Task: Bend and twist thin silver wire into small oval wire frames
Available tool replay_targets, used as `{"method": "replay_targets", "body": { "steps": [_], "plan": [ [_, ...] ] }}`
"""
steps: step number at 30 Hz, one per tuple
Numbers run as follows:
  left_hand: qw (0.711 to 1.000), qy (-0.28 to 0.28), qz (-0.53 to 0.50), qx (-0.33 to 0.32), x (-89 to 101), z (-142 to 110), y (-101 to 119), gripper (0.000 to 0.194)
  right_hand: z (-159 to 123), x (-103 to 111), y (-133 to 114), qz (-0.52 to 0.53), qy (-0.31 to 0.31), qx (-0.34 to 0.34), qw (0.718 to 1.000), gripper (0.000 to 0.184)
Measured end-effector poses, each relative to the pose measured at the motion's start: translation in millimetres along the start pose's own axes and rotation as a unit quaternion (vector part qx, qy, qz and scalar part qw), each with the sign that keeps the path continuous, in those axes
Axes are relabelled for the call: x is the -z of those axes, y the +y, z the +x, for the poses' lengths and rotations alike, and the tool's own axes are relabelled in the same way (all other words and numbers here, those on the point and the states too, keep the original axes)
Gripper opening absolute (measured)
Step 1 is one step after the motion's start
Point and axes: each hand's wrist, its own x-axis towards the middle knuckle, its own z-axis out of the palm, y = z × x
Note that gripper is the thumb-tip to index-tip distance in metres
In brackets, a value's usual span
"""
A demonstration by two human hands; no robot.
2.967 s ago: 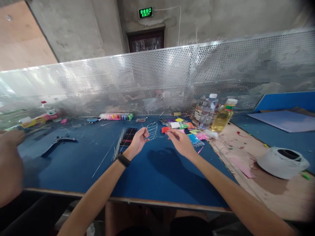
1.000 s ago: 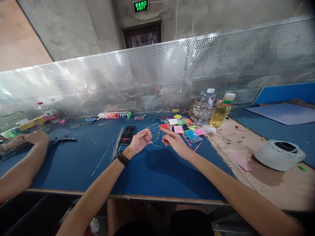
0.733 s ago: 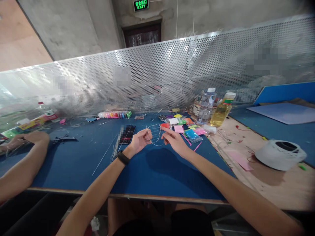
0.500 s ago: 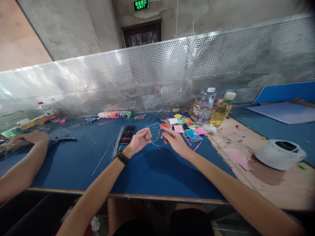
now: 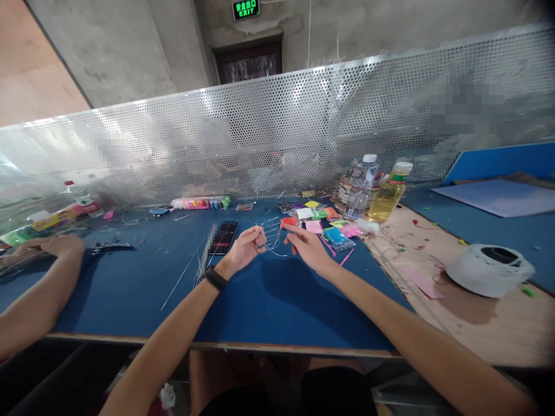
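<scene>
A thin wire frame (image 5: 274, 238), bent into a leaf-like outline with cross wires, hangs just above the blue mat (image 5: 243, 300). My left hand (image 5: 245, 247) pinches its left end; a black band sits on that wrist. My right hand (image 5: 307, 246) holds the frame's right side between thumb and fingers. Both hands are over the middle of the table, close together. A black phone (image 5: 222, 237) lies just left of my left hand.
Small coloured packets (image 5: 329, 228) lie right of my hands, with two bottles (image 5: 373, 188) behind them. Loose straight wires (image 5: 184, 274) lie at left. A white tape roll (image 5: 489, 270) sits at right. Another person's arm (image 5: 39, 289) rests at far left. A perforated metal screen (image 5: 277, 138) closes the back.
The wire frame has been lowered and turned from upright to lying nearly flat between my hands. My right hand has closed in on it. The other person's arm has stretched out over the table.
</scene>
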Motion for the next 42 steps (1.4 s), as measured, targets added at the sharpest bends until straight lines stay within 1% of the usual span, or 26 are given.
{"method": "replay_targets", "body": {
  "steps": [5,11,13,16,20,23,25,27,32,35,37,40,42],
  "plan": [
    [0.999,-0.001,0.035,-0.022,2.8,2,-3,0.018,0,-1,1,0.014,-0.014,-0.019,1.0,0.04],
    [0.997,0.013,0.073,-0.036,6.3,5,-6,0.019,-2,-1,-2,0.062,-0.019,-0.066,0.996,0.038],
    [0.996,0.022,0.073,-0.036,6.6,5,-6,0.02,-2,-1,-3,0.065,-0.02,-0.063,0.996,0.038],
    [0.997,0.026,0.063,-0.031,5.8,4,-5,0.022,-2,-3,-4,0.055,-0.033,-0.038,0.997,0.041],
    [0.998,0.006,0.051,-0.031,3.2,2,-2,0.024,-5,-5,-8,0.057,-0.05,-0.015,0.997,0.046],
    [0.998,-0.01,0.054,-0.039,2.5,1,0,0.025,-6,-6,-9,0.06,-0.055,-0.003,0.997,0.046],
    [0.997,-0.02,0.057,-0.043,2.9,1,0,0.025,-5,-5,-8,0.054,-0.045,0.006,0.998,0.043],
    [0.997,-0.024,0.063,-0.042,3.4,2,-2,0.023,-4,-5,-7,0.045,-0.021,0.008,0.999,0.04],
    [0.997,-0.01,0.069,-0.03,4.1,3,-6,0.024,1,-5,-4,0.022,0.048,-0.007,0.999,0.031],
    [0.997,-0.015,0.07,-0.028,4.9,2,-7,0.023,2,-4,-3,0.028,0.081,-0.016,0.996,0.03],
    [0.997,-0.021,0.073,-0.028,5.4,2,-7,0.022,1,-4,-2,0.038,0.065,-0.013,0.997,0.031],
    [0.995,-0.035,0.088,-0.016,6.0,1,-6,0.023,-1,-5,-4,0.052,0.012,0.001,0.999,0.032],
    [0.994,-0.043,0.1,-0.01,6.5,1,-6,0.023,-3,-6,-5,0.061,0.0,0.008,0.998,0.034]
  ]
}}
